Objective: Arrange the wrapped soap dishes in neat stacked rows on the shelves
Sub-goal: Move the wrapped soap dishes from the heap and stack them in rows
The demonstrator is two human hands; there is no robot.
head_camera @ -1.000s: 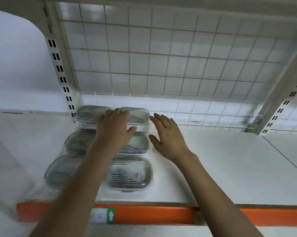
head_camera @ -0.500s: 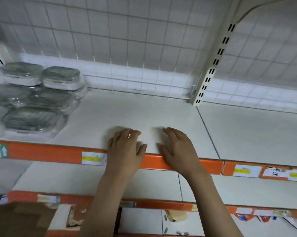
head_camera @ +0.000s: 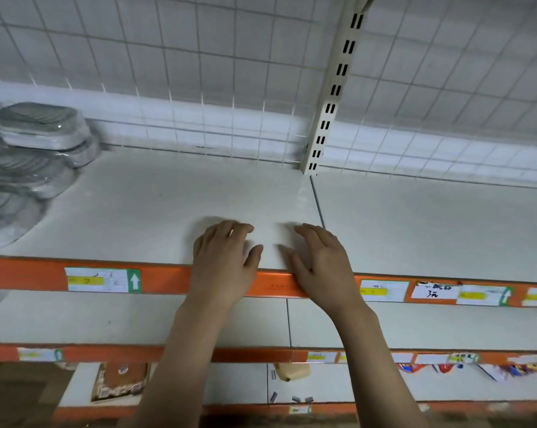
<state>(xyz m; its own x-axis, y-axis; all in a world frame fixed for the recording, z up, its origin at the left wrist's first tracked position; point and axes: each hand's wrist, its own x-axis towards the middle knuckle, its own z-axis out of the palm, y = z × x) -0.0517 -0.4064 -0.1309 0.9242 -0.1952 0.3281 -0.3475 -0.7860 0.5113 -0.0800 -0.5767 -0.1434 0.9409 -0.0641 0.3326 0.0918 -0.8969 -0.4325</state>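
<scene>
Several wrapped soap dishes, grey and oval in clear plastic, sit in stacked rows at the far left of the white shelf. My left hand and my right hand are side by side over the shelf's front edge, well right of the dishes. Both hands have relaxed, slightly bent fingers over the shelf surface and hold nothing.
An orange price rail with labels runs along the shelf front. A slotted upright post and a wire grid back panel stand behind. Lower shelves hold a brown packet and small items.
My hands left the soap dishes and drew back to the shelf's front edge. The view swung right, so the dishes now lie at the far left.
</scene>
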